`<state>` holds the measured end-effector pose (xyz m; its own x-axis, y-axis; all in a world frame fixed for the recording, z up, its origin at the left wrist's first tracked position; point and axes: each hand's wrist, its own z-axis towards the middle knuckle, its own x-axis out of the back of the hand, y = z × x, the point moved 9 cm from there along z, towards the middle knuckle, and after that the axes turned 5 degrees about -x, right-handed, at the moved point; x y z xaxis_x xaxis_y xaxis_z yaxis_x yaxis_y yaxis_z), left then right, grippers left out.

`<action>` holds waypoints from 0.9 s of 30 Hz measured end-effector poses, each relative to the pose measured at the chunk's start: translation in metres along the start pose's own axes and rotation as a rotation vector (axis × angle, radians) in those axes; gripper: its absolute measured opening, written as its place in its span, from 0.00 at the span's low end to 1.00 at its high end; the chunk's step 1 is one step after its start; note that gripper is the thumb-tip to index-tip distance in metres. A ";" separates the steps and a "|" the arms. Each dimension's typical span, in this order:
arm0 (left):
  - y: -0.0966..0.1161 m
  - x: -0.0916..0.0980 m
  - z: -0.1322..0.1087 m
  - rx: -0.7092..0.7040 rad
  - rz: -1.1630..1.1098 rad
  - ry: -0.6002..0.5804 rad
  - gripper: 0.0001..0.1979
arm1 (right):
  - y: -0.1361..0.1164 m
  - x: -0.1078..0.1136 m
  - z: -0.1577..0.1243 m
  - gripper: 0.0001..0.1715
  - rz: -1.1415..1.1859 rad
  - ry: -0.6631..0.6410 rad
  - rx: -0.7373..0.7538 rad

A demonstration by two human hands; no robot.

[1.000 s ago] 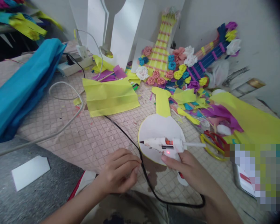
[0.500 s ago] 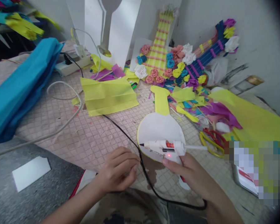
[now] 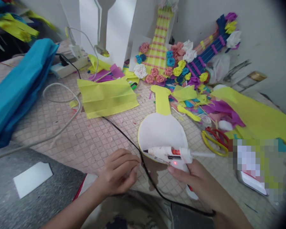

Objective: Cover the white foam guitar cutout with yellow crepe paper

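My right hand (image 3: 197,176) is wrapped round the handle of a white hot glue gun (image 3: 173,156). Its dark nozzle points left, a red light glows on its side, and a clear glue stick juts from its back. Beneath the gun lies a guitar-shaped cutout (image 3: 162,130) with a white round body, yellow edge and yellow paper neck (image 3: 162,100). My left hand (image 3: 121,171) rests left of the cutout, fingers curled together; nothing shows in them. The black cord (image 3: 147,176) runs close by its fingertips.
A yellow paper sheet (image 3: 108,100) lies behind my left hand. Yellow-and-red scissors (image 3: 214,141) and paper scraps sit at right. Two flower-trimmed paper guitars (image 3: 159,41) stand at the back. A blue paper roll (image 3: 26,86), white cable (image 3: 62,135) and power strip (image 3: 69,68) are at left.
The glue gun and my right hand have shifted slightly right and down relative to the cutout. My left hand keeps its curled pose. The whole view has moved a little.
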<state>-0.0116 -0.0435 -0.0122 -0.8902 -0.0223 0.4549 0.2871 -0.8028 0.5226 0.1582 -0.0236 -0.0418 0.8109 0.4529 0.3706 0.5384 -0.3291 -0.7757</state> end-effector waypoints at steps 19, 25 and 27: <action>-0.001 -0.001 -0.001 -0.006 0.011 0.005 0.12 | 0.011 0.009 -0.017 0.26 -0.004 0.044 -0.011; -0.003 0.001 -0.001 0.023 0.095 0.004 0.13 | 0.019 0.012 -0.021 0.25 -0.030 0.086 -0.021; -0.009 0.002 -0.001 0.090 0.182 -0.007 0.13 | 0.023 0.011 -0.022 0.24 -0.033 0.077 -0.052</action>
<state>-0.0160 -0.0367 -0.0171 -0.8182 -0.1575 0.5530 0.4739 -0.7292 0.4936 0.1850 -0.0439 -0.0445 0.8070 0.3993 0.4351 0.5743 -0.3589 -0.7357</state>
